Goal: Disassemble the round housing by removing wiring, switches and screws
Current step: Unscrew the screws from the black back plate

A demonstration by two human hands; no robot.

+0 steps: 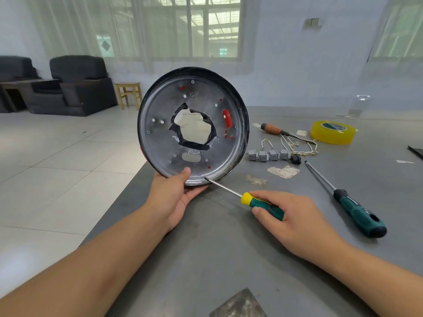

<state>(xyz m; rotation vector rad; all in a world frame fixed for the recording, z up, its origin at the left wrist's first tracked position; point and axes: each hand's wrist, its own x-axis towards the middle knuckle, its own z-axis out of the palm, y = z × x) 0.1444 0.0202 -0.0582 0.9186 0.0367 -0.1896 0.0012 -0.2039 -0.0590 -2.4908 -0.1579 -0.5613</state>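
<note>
The round housing (pixel 160 138), a grey metal disc with a black rim and a ragged central hole, stands on edge on the table. My left hand (pixel 174 193) grips its lower rim, thumb on the inner face. My right hand (pixel 290 216) holds a small screwdriver (pixel 256 202) with a yellow and green handle. Its tip touches the housing's lower edge near a small screw (pixel 199 174). More screws (pixel 192 82) show around the disc. A red part (pixel 227 118) sits at the disc's right side.
On the grey table (pixel 229 248) to the right lie several grey switches with wires (pixel 270 154), a wooden-handled screwdriver (pixel 274 129), a yellow tape roll (pixel 333 132) and a large green screwdriver (pixel 357 211). The table's left edge runs diagonally beside the tiled floor.
</note>
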